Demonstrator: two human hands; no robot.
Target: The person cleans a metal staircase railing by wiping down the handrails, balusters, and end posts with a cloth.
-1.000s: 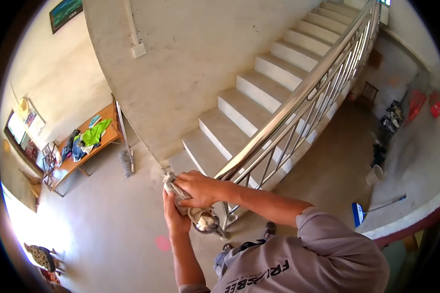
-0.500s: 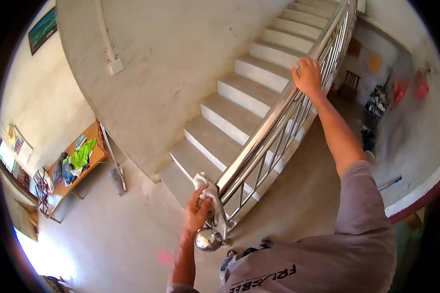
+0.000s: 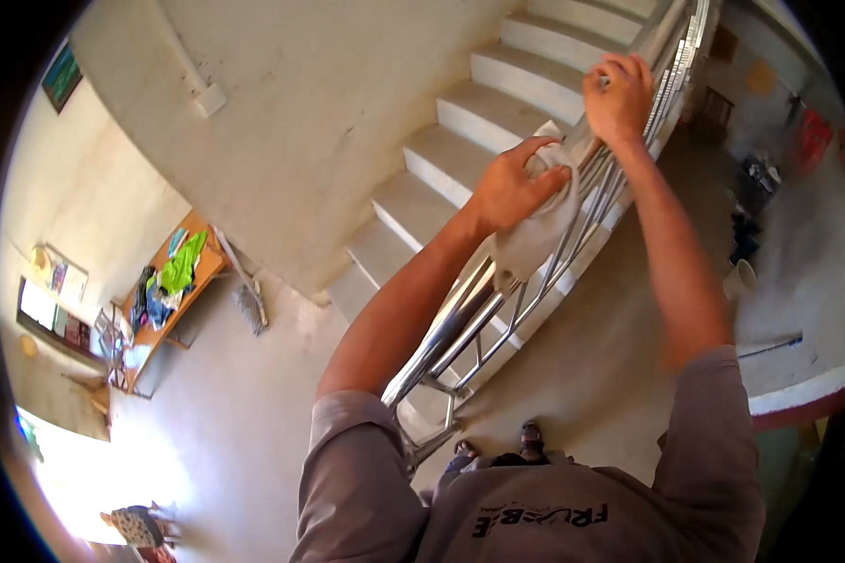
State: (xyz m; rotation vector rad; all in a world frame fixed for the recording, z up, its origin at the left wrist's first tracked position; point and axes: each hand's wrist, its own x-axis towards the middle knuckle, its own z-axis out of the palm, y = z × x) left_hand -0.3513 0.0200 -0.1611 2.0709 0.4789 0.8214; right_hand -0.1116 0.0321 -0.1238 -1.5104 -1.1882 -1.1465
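Observation:
A steel handrail [image 3: 474, 314] runs diagonally up beside the concrete stairs. My left hand [image 3: 521, 188] is closed on a pale cloth [image 3: 535, 244], which drapes over the rail and hangs down its near side. The thumb and fingers pinch the upper part of the cloth. Farther up, my right hand [image 3: 620, 103] is at the rail with its fingers curled and a small gap by the thumb. The rail surface under that hand is hidden. Thin metal balusters [image 3: 559, 258] stand below the handrail.
Concrete steps [image 3: 441, 169] rise beyond the rail. At left, a wooden table [image 3: 192, 286] holds a heap of clothes [image 3: 183, 267], with a mop [image 3: 249, 310] leaning beside it. Red bags [image 3: 814, 141] hang at right. A person [image 3: 139, 525] is at lower left.
My left hand has moved up the rail with the cloth, from near the round end ball to just below my right hand. My view has shifted, and the right hand appears slightly higher.

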